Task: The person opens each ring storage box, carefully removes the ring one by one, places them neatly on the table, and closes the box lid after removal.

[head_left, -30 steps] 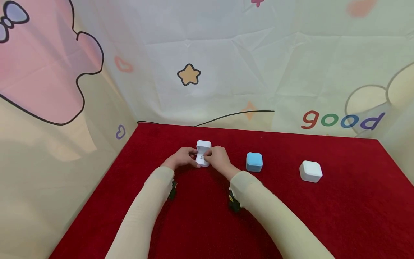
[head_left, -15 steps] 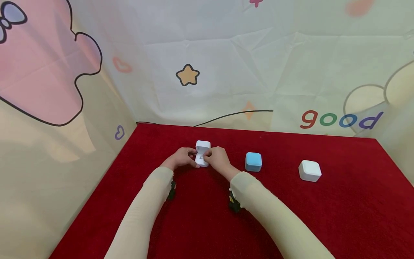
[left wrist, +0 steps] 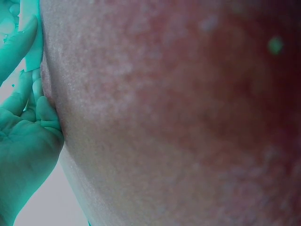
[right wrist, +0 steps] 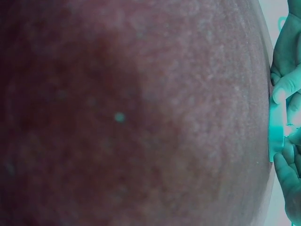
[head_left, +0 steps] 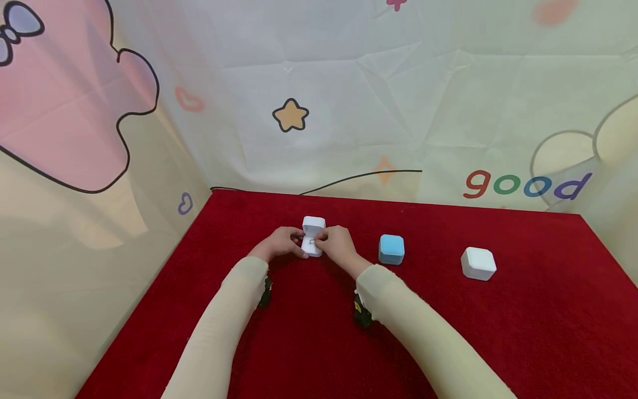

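A small white ring box [head_left: 314, 223] stands on the red cloth with its lid raised. My left hand [head_left: 280, 243] grips the box from its left side, thumb near the front corner. From the right, my right hand [head_left: 339, 245] reaches over the box's lower half and pinches a small ring [head_left: 311, 241] at the insert; whether the ring sits in the slot cannot be made out. At the left edge of the left wrist view are the fingers [left wrist: 19, 44] beside the box [left wrist: 34, 52]. The box [right wrist: 276, 134] also shows at the right edge of the right wrist view, between both hands.
A closed light-blue box [head_left: 391, 249] stands just right of my right hand. Farther right is a closed white box [head_left: 478, 263]. The red cloth [head_left: 309, 332] covers the table, and a printed curtain [head_left: 349, 111] hangs behind and at the left.
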The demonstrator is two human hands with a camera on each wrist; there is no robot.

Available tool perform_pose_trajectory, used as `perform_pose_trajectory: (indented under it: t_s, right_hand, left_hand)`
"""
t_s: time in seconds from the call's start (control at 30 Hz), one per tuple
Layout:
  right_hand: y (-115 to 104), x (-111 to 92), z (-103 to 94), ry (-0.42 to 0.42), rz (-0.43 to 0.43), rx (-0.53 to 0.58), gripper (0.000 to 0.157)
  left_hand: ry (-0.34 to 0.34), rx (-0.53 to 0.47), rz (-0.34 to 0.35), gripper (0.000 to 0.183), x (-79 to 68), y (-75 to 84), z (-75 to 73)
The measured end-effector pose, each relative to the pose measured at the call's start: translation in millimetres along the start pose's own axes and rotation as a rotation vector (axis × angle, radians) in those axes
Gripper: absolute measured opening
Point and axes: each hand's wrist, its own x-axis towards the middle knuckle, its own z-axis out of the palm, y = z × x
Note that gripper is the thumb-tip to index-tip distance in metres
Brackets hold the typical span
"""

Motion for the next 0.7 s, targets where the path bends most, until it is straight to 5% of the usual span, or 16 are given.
perform_pose_trajectory:
  t_s: [0.7]
  right_hand:
    - [1.2, -0.9, -2.9, 0.010, 0.025, 0.063, 0.015]
  left_hand:
    - [0.004, 0.008, -0.016, 0.065, -0.5, 0.5, 0.3]
